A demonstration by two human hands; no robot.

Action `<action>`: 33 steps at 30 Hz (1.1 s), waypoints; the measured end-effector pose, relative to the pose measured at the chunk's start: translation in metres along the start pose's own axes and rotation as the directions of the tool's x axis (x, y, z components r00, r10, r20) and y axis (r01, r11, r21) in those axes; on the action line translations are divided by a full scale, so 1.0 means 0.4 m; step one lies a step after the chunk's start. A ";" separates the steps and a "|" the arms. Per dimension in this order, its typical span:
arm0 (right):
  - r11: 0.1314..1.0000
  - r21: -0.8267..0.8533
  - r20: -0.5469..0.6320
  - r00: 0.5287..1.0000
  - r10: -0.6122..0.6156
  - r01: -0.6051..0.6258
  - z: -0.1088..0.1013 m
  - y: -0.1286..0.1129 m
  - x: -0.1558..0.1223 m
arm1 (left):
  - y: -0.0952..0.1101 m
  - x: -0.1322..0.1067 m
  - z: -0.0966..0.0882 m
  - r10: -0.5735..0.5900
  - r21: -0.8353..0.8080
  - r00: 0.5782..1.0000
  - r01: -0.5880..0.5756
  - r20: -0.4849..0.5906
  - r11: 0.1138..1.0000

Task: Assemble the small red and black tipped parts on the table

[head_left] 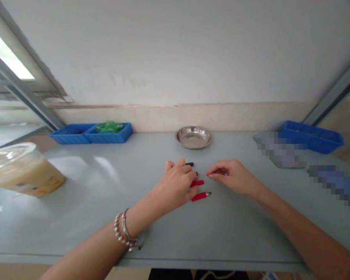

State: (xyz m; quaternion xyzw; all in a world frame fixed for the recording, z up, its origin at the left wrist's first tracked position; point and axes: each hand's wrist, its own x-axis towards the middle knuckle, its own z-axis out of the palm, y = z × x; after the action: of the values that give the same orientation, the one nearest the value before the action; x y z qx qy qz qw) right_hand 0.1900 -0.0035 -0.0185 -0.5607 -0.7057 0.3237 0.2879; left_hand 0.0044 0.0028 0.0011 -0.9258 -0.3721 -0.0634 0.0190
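My left hand (176, 184) rests on the grey table (105, 202), fingers curled over several small plug-like parts. Two red parts show at its fingertips: one (197, 182) under the fingers, another with a metal tip (201, 196) lying just beside the hand. Two black parts (189, 164) poke out behind the fingers. My right hand (231, 177) lies a little to the right, its fingers curled and pinched together near the red parts; whether it holds anything is unclear. A beaded bracelet and bangle (125, 232) sit on my left wrist.
A round steel dish (193, 137) stands at the back centre. Blue trays (90, 133), one with green items (109, 126), are at the back left; another blue tray (312, 136) at the back right. A lidded plastic cup with a pale drink (23, 169) stands at left.
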 end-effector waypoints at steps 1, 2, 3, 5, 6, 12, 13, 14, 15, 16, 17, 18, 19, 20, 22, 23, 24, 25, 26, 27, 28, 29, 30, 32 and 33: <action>0.998 0.065 0.021 1.000 0.008 -0.009 0.005 -0.001 0.000 | 0.001 0.000 0.000 -0.003 -0.004 1.000 0.003 -0.030 1.000; 0.992 0.127 0.031 0.999 0.013 -0.017 0.010 -0.002 0.001 | 0.002 0.000 0.000 -0.005 -0.006 0.998 0.005 -0.057 1.000; 0.982 0.186 0.032 0.999 0.017 -0.023 0.014 -0.003 0.002 | 0.002 0.000 0.001 -0.009 -0.008 0.997 0.009 -0.079 1.000; 0.960 0.280 0.011 1.000 0.026 -0.028 0.020 -0.003 0.003 | 0.002 0.000 0.003 -0.021 -0.010 0.994 0.020 -0.106 1.000; 0.950 0.311 -0.005 1.000 0.028 -0.025 0.022 -0.003 0.004 | 0.002 0.000 0.005 -0.023 -0.012 0.993 0.022 -0.115 1.000; 0.948 0.319 -0.085 0.996 0.030 -0.002 0.026 -0.003 0.003 | 0.005 0.000 0.010 -0.019 -0.050 0.983 0.010 -0.182 0.999; 0.948 0.318 -0.088 0.996 0.033 -0.003 0.026 -0.003 0.003 | 0.005 0.000 0.009 -0.021 -0.051 0.981 0.011 -0.191 0.999; 0.947 0.320 -0.086 0.996 0.035 -0.006 0.026 -0.004 0.003 | 0.006 0.000 0.008 -0.023 -0.052 0.980 0.013 -0.197 0.999; 0.945 0.326 -0.080 0.996 0.037 -0.009 0.027 -0.004 0.002 | 0.006 0.000 0.008 -0.026 -0.053 0.980 0.016 -0.199 0.998; 0.943 0.331 -0.074 0.997 0.037 -0.011 0.027 -0.005 0.002 | 0.006 0.000 0.007 -0.031 -0.055 0.980 0.020 -0.198 0.998; 0.941 0.337 -0.071 0.997 0.037 -0.011 0.027 -0.006 0.001 | 0.007 0.000 0.006 -0.035 -0.057 0.979 0.024 -0.198 0.998; 0.940 0.341 -0.071 0.997 0.035 -0.009 0.027 -0.006 0.001 | 0.007 -0.001 0.005 -0.039 -0.060 0.979 0.028 -0.199 0.998; 0.939 0.345 -0.075 0.997 0.032 -0.005 0.027 -0.007 0.000 | 0.007 -0.001 0.005 -0.042 -0.063 0.979 0.030 -0.200 0.998; 0.938 0.347 -0.081 0.996 0.029 0.001 0.027 -0.007 0.000 | 0.007 -0.001 0.005 -0.045 -0.065 0.978 0.032 -0.204 0.997; 0.937 0.348 -0.112 0.993 0.029 0.012 0.026 -0.008 0.000 | 0.007 -0.001 0.005 -0.045 -0.074 0.975 0.030 -0.218 0.997; 0.937 0.348 -0.128 0.991 0.030 0.017 0.026 -0.007 0.000 | 0.007 -0.002 0.005 -0.044 -0.080 0.973 0.026 -0.226 0.996; 0.937 0.348 -0.139 0.990 0.028 0.023 0.026 -0.007 0.000 | 0.007 -0.002 0.005 -0.043 -0.086 0.971 0.023 -0.233 0.996; 0.937 0.348 -0.142 0.990 0.023 0.028 0.026 -0.006 0.000 | 0.007 -0.002 0.006 -0.041 -0.091 0.970 0.020 -0.241 0.996; 0.936 0.349 -0.138 0.990 0.016 0.034 0.026 -0.005 0.000 | 0.007 -0.002 0.007 -0.043 -0.095 0.967 0.020 -0.250 0.995; 0.935 0.353 -0.130 0.991 0.009 0.038 0.026 -0.003 0.000 | 0.007 -0.002 0.007 -0.045 -0.098 0.965 0.021 -0.258 0.995; 0.932 0.360 -0.121 0.993 0.004 0.040 0.027 -0.002 0.000 | 0.007 -0.002 0.008 -0.048 -0.100 0.963 0.022 -0.265 0.995; 0.929 0.368 -0.115 0.993 0.004 0.038 0.028 -0.002 0.000 | 0.006 -0.002 0.009 -0.050 -0.103 0.962 0.023 -0.268 0.994; 0.925 0.379 -0.114 0.993 0.012 0.033 0.028 -0.001 0.001 | 0.006 -0.002 0.010 -0.052 -0.108 0.962 0.023 -0.270 0.994; 0.917 0.399 -0.113 0.993 0.030 0.018 0.029 -0.002 0.001 | 0.005 -0.002 0.011 -0.052 -0.118 0.962 0.021 -0.267 0.993; 0.914 0.405 -0.111 0.993 0.038 0.011 0.029 -0.002 0.001 | 0.004 -0.002 0.012 -0.051 -0.123 0.963 0.019 -0.264 0.992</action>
State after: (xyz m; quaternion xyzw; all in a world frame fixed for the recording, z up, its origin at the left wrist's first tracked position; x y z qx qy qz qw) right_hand 0.1804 -0.0049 -0.0251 -0.5118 -0.6014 0.4314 0.4361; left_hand 0.0056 0.0014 -0.0039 -0.9016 -0.3781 -0.2095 0.0125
